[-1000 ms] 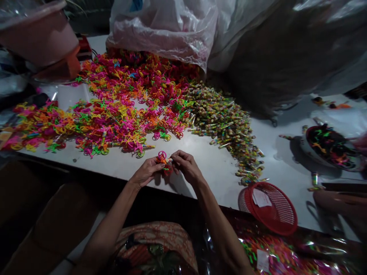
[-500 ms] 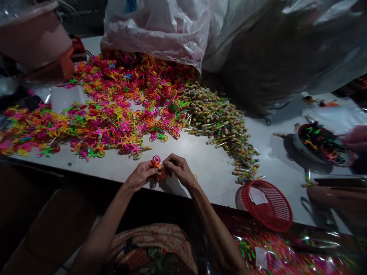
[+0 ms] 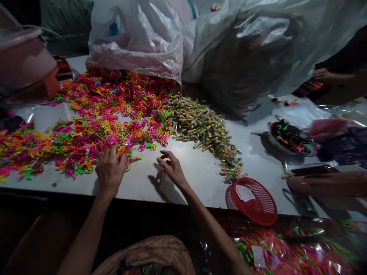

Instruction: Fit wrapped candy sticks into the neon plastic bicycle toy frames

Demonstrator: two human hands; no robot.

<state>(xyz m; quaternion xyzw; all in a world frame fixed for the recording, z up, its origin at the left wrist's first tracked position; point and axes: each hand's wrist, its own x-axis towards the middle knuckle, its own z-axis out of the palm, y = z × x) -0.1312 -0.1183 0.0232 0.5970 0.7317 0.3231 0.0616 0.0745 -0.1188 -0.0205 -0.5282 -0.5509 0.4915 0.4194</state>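
Touching plastic trinkets (image 3: 97, 124), left hand (image 3: 110, 168); basket slip (image 3: 245, 193) unreadable.

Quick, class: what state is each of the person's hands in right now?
Left hand: fingers curled at the colourful plastic pieces; cannot tell if it grips any.
Right hand: open, nothing seen in it, above the table.

The plastic bits (image 3: 83, 135), small and brightly coloured in pink, orange, yellow, green and red, lie loose and tangled at all angles in a broad heap on the white table (image 3: 195, 173), some seemingly ring-ended, though dim light blurs their shapes.
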